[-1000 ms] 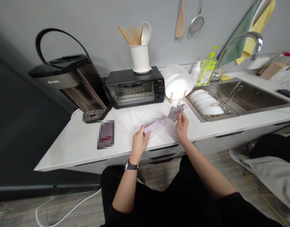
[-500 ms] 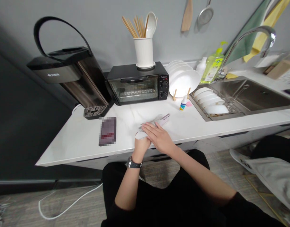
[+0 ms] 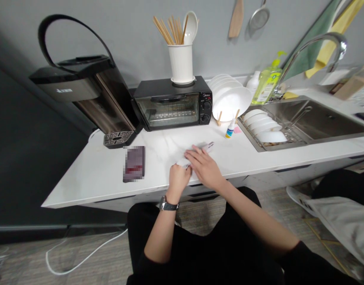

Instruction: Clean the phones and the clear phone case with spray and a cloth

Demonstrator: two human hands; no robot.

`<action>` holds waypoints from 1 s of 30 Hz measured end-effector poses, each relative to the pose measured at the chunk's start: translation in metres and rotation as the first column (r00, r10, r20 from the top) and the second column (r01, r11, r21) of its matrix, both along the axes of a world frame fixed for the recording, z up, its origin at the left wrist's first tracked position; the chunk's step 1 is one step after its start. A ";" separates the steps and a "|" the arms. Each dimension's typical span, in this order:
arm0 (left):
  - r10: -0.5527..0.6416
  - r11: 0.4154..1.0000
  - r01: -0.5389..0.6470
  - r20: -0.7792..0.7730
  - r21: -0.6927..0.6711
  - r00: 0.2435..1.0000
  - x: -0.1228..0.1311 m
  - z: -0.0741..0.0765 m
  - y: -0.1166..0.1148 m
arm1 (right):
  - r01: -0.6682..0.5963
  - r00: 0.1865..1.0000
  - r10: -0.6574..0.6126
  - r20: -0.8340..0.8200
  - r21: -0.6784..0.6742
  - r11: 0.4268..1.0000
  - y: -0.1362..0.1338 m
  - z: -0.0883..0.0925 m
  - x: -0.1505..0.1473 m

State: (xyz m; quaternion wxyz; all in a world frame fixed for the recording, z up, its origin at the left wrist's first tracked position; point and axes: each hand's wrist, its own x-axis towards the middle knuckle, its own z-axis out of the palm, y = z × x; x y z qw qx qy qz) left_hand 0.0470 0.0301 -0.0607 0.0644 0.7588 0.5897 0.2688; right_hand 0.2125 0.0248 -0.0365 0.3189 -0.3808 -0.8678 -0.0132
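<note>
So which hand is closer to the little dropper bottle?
Right. The right hand lies flat on the phone, short of the dropper bottle; the left hand grips the phone's near end, farther back.

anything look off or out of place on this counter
Nothing looks spilled or broken. Mildly odd: the utensil holder stands on top of the toaster oven, and a white cable trails loose over the floor below. The left hand grips a pale item on the counter, the right hand lying flat on it.
</note>
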 end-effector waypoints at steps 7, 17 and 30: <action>-0.015 1.000 0.016 0.020 -0.017 1.000 -0.002 0.003 -0.002 | 0.053 0.999 -0.053 0.005 0.008 0.999 0.011 -0.002 0.024; -0.001 0.997 -0.003 -0.055 -0.080 0.998 -0.002 0.011 -0.004 | 0.031 1.000 -0.031 -0.004 -0.039 0.999 -0.004 -0.001 -0.003; 0.039 0.998 -0.039 -0.017 -0.040 0.999 0.003 0.014 -0.006 | 0.245 0.964 -0.247 -0.095 -0.039 0.969 0.025 -0.003 0.045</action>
